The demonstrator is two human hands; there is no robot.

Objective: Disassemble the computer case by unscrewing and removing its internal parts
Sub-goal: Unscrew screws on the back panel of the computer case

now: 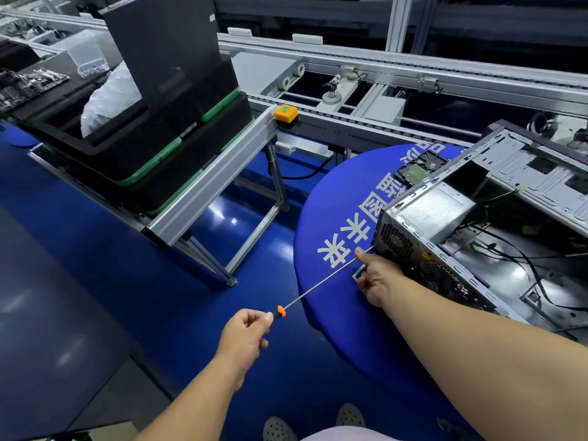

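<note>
An open metal computer case (496, 224) lies on its side on a round table with a blue cloth (337, 218). A grey power supply (436, 211) sits in the case's near corner, with black cables trailing inside. My left hand (246, 337) grips the orange-and-black handle of a long screwdriver (321, 286). Its thin shaft runs up and right to the perforated rear panel of the case. My right hand (377, 276) pinches the shaft near its tip, beside that panel. A hard drive (420, 168) lies on the cloth behind the case.
Stacked black bins with green clips (152, 154) rest on an aluminium stand at the left. A roller conveyor (350, 119) with an orange button box (285, 113) crosses behind. Circuit boards (25, 85) lie at far left. The floor is blue.
</note>
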